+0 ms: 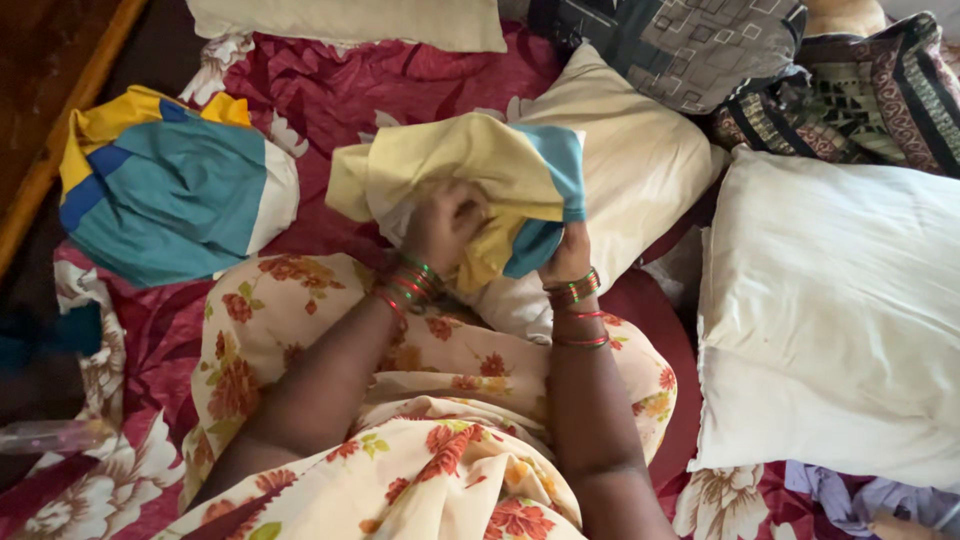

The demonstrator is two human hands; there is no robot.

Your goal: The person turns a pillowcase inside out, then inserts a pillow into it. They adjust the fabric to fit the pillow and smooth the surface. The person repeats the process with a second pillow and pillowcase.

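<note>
Head view looks down on a person seated on a bed with a maroon floral sheet (320, 90), lap covered in cream cloth with red and orange flowers (420, 440). Both hands are raised over the lap, working a yellow and blue pillowcase (500, 165) against a cream pillow (640, 160) that lies just beyond the knees.

Her left hand (447, 222) is bunched into the yellow cloth, fingers curled and pressed together on a fold of it. Her right hand (566, 255) grips the case at its blue edge; the fingers are hidden under the cloth, so I cannot tell how they lie, only that the fabric is held there. Red and green bangles (410, 283) ring both wrists.

The case sits at the near corner of the pillow, draped over the hands, and touches the pillow beneath it.

To the far left lies a second pillow in a blue, teal and yellow case (170, 190), well apart from the hands. On the right rests a large bare white pillow (830, 320), just beside the lap. Farther back right are a grey patterned cushion (690, 45) and a dark striped one (870, 90). Another pale pillow (350, 20) lies along the far edge.
</note>
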